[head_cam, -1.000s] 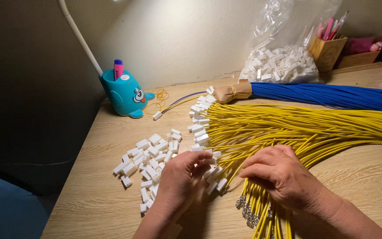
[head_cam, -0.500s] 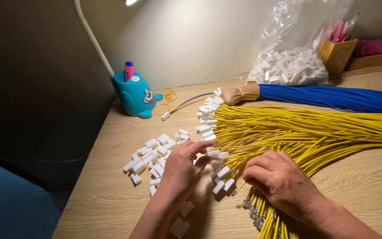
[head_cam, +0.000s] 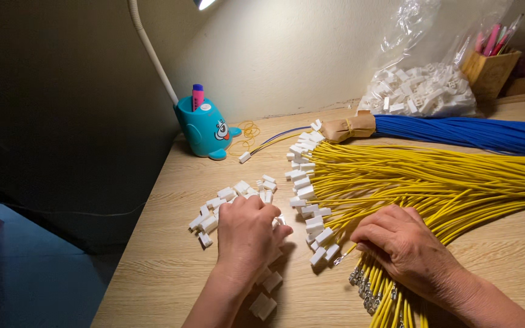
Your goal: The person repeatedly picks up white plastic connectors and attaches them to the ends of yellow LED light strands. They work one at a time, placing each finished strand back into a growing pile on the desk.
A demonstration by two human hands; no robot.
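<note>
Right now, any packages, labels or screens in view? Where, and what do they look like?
Clear plastic bag: back of the desk against the wall, crinkled, open top, full of small white connector housings.
Wooden holder: right of the bag, small square box, light brown, holding pink pens.
Paper band: wrapped round the end of the blue wire bundle, tan.
No screens or signs show.

A desk lamp (head_cam: 205,3) at the top edge throws warm light down the wall and across the tabletop (head_cam: 171,255). The left side falls into deep darkness. Soft shadows sit beneath both hands; focus is sharp throughout.
</note>
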